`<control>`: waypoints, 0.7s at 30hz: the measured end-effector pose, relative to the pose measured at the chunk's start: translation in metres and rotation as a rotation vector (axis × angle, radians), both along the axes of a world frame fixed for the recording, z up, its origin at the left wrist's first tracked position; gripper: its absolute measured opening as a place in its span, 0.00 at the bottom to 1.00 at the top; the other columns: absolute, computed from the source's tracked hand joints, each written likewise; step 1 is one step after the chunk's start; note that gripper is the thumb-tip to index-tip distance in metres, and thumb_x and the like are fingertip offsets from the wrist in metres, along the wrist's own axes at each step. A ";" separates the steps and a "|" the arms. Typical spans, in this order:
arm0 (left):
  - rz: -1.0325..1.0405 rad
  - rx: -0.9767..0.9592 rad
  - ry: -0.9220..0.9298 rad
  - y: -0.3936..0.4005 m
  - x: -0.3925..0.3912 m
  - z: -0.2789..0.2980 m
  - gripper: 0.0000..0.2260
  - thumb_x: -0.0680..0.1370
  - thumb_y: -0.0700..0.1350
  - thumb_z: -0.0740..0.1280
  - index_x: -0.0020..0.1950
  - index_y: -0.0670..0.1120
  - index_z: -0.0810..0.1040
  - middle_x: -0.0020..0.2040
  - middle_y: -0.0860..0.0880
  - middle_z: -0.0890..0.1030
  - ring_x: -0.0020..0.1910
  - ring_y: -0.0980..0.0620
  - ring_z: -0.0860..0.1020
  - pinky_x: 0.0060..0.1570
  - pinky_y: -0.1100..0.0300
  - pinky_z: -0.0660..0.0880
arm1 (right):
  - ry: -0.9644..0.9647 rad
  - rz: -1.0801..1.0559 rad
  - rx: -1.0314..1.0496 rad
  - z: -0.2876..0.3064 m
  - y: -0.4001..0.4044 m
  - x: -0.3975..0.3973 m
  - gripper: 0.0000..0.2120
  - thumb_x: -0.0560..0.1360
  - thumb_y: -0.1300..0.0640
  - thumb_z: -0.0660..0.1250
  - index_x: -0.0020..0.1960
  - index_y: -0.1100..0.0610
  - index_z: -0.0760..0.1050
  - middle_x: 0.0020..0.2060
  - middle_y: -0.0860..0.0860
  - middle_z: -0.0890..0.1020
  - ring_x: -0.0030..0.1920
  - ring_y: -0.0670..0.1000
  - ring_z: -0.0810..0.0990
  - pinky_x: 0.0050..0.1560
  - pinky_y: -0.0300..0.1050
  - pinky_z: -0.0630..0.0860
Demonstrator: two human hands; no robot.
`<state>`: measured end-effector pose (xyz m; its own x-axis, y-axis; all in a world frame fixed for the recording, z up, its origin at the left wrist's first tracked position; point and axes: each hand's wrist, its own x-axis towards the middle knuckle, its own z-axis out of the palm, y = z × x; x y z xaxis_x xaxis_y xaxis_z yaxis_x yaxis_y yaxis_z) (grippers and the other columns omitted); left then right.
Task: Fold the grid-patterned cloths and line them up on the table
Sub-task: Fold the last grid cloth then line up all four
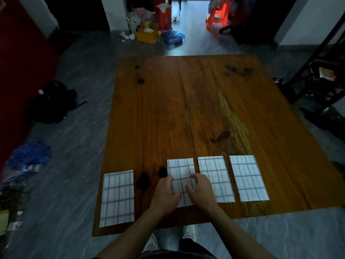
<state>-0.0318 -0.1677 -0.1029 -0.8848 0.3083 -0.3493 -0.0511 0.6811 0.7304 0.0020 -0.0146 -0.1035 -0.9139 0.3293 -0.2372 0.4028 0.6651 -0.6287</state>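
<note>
Partly hidden — cloth (180,171) under both hands (166,193).

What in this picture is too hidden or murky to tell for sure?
- Head view: the near half of the second cloth is hidden under the left hand and right hand.
- How many layers each folded cloth has: only top faces show.
- Dark heap on the floor: too dim to identify.

Four folded grid-patterned cloths (180,171) lie flat, seemingly rowed, along the table's near edge.

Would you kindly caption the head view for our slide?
Both hands grip the second of four folded grid cloths on a wooden table.
</note>
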 end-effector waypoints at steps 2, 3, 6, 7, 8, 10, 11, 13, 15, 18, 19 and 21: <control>0.030 -0.010 0.048 -0.003 0.000 -0.001 0.24 0.75 0.47 0.71 0.69 0.49 0.68 0.63 0.50 0.71 0.60 0.54 0.72 0.55 0.61 0.77 | 0.046 0.025 0.035 -0.001 -0.002 0.003 0.20 0.76 0.52 0.68 0.66 0.54 0.70 0.61 0.50 0.74 0.61 0.46 0.72 0.62 0.38 0.67; 0.047 -0.020 0.060 -0.004 -0.001 0.000 0.23 0.75 0.47 0.71 0.68 0.49 0.69 0.63 0.50 0.71 0.61 0.54 0.72 0.57 0.58 0.77 | 0.057 0.049 0.052 -0.001 -0.003 0.004 0.19 0.76 0.52 0.67 0.66 0.54 0.70 0.61 0.49 0.74 0.61 0.46 0.71 0.62 0.38 0.67; 0.099 -0.047 0.067 -0.009 -0.002 0.002 0.21 0.76 0.48 0.70 0.67 0.50 0.70 0.63 0.50 0.71 0.62 0.54 0.71 0.59 0.56 0.76 | 0.006 0.118 0.088 -0.003 -0.005 0.007 0.18 0.77 0.51 0.66 0.66 0.54 0.71 0.61 0.49 0.74 0.59 0.46 0.71 0.59 0.36 0.67; 0.109 -0.052 0.068 -0.010 -0.002 0.002 0.22 0.76 0.48 0.70 0.68 0.49 0.69 0.64 0.50 0.71 0.62 0.53 0.71 0.60 0.57 0.74 | -0.015 0.128 0.093 -0.004 -0.005 0.007 0.18 0.77 0.51 0.66 0.65 0.54 0.71 0.61 0.49 0.74 0.59 0.46 0.71 0.59 0.36 0.67; 0.116 -0.054 0.075 -0.011 -0.002 0.002 0.22 0.76 0.48 0.69 0.69 0.49 0.69 0.65 0.49 0.71 0.63 0.53 0.70 0.61 0.57 0.73 | -0.031 0.134 0.091 -0.005 -0.004 0.007 0.18 0.77 0.50 0.66 0.65 0.53 0.71 0.61 0.49 0.74 0.59 0.46 0.71 0.59 0.36 0.67; 0.134 -0.051 0.086 -0.013 -0.003 0.004 0.23 0.77 0.47 0.69 0.70 0.47 0.69 0.66 0.48 0.71 0.64 0.53 0.70 0.62 0.58 0.71 | -0.036 0.138 0.078 -0.007 -0.004 0.007 0.19 0.77 0.50 0.66 0.65 0.53 0.71 0.61 0.49 0.73 0.60 0.46 0.70 0.60 0.37 0.68; 0.145 -0.049 0.096 -0.014 -0.004 0.004 0.23 0.77 0.47 0.69 0.70 0.47 0.69 0.66 0.48 0.71 0.65 0.53 0.70 0.62 0.58 0.70 | -0.028 0.139 0.069 -0.007 -0.003 0.007 0.19 0.77 0.50 0.67 0.65 0.53 0.71 0.61 0.49 0.73 0.60 0.46 0.70 0.60 0.37 0.67; 0.169 -0.052 0.122 -0.017 -0.004 0.006 0.22 0.77 0.47 0.69 0.70 0.47 0.69 0.66 0.48 0.71 0.65 0.53 0.70 0.63 0.58 0.69 | -0.008 0.154 0.050 -0.005 -0.002 0.005 0.18 0.77 0.50 0.66 0.66 0.53 0.70 0.62 0.49 0.73 0.60 0.45 0.69 0.59 0.35 0.65; 0.200 -0.066 0.140 -0.022 -0.005 0.010 0.22 0.77 0.46 0.69 0.70 0.46 0.70 0.66 0.48 0.72 0.64 0.53 0.70 0.62 0.59 0.69 | 0.019 0.183 0.026 -0.004 -0.001 0.001 0.18 0.78 0.51 0.66 0.66 0.53 0.70 0.62 0.48 0.72 0.60 0.43 0.68 0.60 0.36 0.65; 0.258 -0.109 0.154 -0.034 -0.004 0.015 0.21 0.77 0.46 0.69 0.69 0.46 0.71 0.65 0.48 0.73 0.64 0.52 0.71 0.62 0.59 0.70 | 0.066 0.233 -0.013 -0.002 -0.009 -0.006 0.18 0.78 0.51 0.65 0.66 0.52 0.70 0.62 0.48 0.72 0.60 0.42 0.68 0.61 0.36 0.66; 0.276 -0.124 0.163 -0.039 -0.003 0.016 0.20 0.77 0.46 0.69 0.69 0.46 0.71 0.65 0.48 0.74 0.64 0.52 0.71 0.62 0.58 0.70 | 0.086 0.256 -0.026 -0.001 -0.014 -0.009 0.17 0.78 0.51 0.65 0.66 0.52 0.70 0.62 0.48 0.73 0.60 0.41 0.67 0.61 0.35 0.65; 0.306 -0.148 0.184 -0.053 -0.001 0.019 0.20 0.77 0.46 0.70 0.68 0.47 0.72 0.64 0.48 0.75 0.64 0.53 0.72 0.63 0.59 0.70 | 0.114 0.307 -0.048 0.001 -0.027 -0.014 0.17 0.78 0.52 0.65 0.66 0.51 0.71 0.63 0.47 0.73 0.60 0.40 0.66 0.63 0.35 0.64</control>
